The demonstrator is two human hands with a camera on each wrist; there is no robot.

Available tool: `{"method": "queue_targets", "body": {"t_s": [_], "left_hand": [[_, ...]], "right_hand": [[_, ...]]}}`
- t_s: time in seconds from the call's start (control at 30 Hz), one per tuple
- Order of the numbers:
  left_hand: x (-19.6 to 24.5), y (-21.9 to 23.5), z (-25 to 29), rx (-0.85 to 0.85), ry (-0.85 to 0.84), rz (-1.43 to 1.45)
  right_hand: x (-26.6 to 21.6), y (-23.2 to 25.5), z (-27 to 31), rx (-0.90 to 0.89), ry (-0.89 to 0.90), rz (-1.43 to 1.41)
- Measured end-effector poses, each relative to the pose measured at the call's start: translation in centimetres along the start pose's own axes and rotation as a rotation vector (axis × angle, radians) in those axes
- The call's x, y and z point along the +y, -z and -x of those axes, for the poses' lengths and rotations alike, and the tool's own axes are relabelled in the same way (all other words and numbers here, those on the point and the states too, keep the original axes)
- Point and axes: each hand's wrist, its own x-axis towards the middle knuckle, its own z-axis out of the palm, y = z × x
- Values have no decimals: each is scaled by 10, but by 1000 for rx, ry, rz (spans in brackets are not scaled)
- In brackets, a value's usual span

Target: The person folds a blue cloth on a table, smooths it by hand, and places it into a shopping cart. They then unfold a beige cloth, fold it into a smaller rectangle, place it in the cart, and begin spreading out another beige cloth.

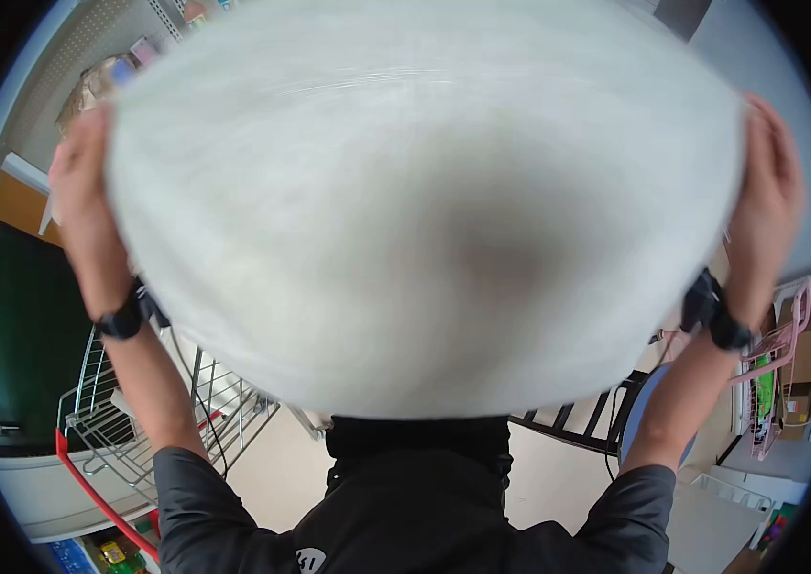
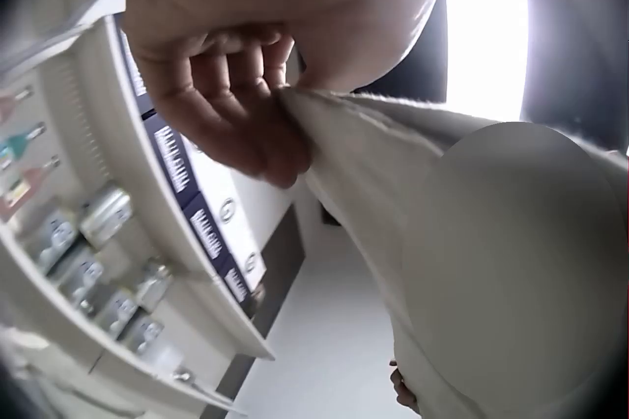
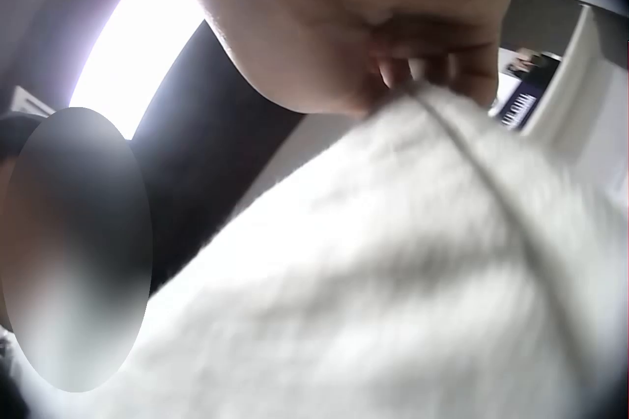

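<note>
A large white towel (image 1: 405, 239) with a fuzzy surface is stretched wide in front of my body, hiding most of what lies ahead in the head view. My left hand (image 1: 85, 177) grips its left edge, and my right hand (image 1: 774, 182) grips the opposite edge; both arms are raised. In the left wrist view, the left hand (image 2: 285, 26) pinches a corner of the towel (image 2: 364, 183), with fingers curled in. Seen from the right wrist, the right hand (image 3: 383, 26) pinches the other corner of the towel (image 3: 373, 272), which hangs down from the fingers.
At the left stands a wire shopping cart (image 1: 128, 430) with a red handle. A pink cart (image 1: 793, 335) is at the far right. Cans (image 2: 103, 218) and dark-blue boxes (image 2: 201, 227) line wall shelves. Behind the towel's lower right shows a black slatted rack (image 1: 568, 435).
</note>
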Motion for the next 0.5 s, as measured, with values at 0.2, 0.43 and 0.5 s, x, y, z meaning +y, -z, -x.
{"method": "queue_targets", "body": {"t_s": [0.2, 0.43, 0.5], "left_hand": [[-136, -75, -6, -374, 532, -151], [-222, -112, -21, -402, 656, -218], [-223, -115, -24, -394, 653, -219]], "right_hand": [[123, -107, 19, -574, -491, 99], [181, -168, 37, -596, -701, -23], [182, -168, 39, -572, -709, -39]]}}
